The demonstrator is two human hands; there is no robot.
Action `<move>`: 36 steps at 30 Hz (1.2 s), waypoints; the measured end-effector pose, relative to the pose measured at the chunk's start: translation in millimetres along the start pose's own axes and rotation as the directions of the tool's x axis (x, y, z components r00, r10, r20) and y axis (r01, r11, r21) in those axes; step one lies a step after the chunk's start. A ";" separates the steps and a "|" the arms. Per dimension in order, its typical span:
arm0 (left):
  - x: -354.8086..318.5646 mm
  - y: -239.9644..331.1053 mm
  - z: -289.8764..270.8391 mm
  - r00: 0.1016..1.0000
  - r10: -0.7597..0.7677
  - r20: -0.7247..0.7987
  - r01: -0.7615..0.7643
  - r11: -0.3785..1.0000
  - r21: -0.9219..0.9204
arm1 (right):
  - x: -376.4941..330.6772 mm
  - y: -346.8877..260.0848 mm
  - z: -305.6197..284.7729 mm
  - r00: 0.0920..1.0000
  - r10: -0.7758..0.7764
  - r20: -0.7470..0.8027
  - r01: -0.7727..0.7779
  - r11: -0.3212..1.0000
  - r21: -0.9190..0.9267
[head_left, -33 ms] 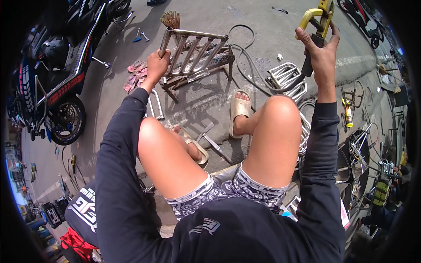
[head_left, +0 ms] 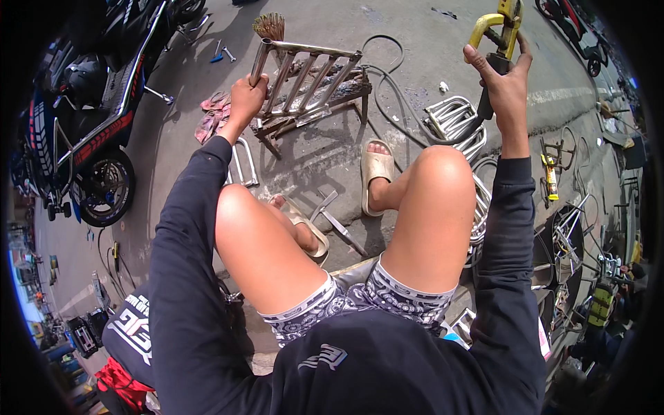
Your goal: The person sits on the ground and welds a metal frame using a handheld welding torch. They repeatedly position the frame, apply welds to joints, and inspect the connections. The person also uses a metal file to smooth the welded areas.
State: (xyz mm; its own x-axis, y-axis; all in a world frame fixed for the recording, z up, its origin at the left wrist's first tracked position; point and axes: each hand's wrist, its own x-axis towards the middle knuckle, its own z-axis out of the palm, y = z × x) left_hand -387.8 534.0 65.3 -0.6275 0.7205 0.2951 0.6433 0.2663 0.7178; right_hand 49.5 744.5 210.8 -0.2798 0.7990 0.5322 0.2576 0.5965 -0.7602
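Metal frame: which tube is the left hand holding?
The leftmost, thickest tube: the left hand wraps it, not the slimmer bars to its right.

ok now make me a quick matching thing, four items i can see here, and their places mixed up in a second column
Things
1. yellow-and-black clamp with a long handle
2. grey metal hammer
3. shiny metal-tube frame with slanted bars
4. crumpled pink cloth

Places
a. between the beige slip-on sandals
b. just left of the left hand
c. in the right hand
d. held by the left hand

Pairs: 1-c, 2-a, 3-d, 4-b
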 end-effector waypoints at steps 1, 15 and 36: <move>0.8 1.3 -3.5 0.996 -0.071 0.062 0.074 0.997 -0.038 | -2.6 24.8 8.2 0.995 0.072 0.063 -0.070 0.997 -0.023; -18.0 -20.7 3.2 0.953 -0.258 -0.161 0.204 0.935 -0.290 | -134.6 341.7 218.9 0.883 0.376 0.279 -0.202 0.843 -0.499; -16.5 -41.6 46.5 0.896 -0.374 -0.240 0.212 0.833 -0.511 | -299.5 240.4 350.5 -0.459 -0.390 0.798 0.357 0.742 0.568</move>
State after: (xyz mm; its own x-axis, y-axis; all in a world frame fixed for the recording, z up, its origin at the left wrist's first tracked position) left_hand -383.8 540.8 1.2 -0.9082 0.3919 0.1469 0.1794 0.0474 0.9826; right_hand -128.9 622.1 -261.9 -0.7101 -0.6600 -0.2452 -0.4339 0.6845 -0.5859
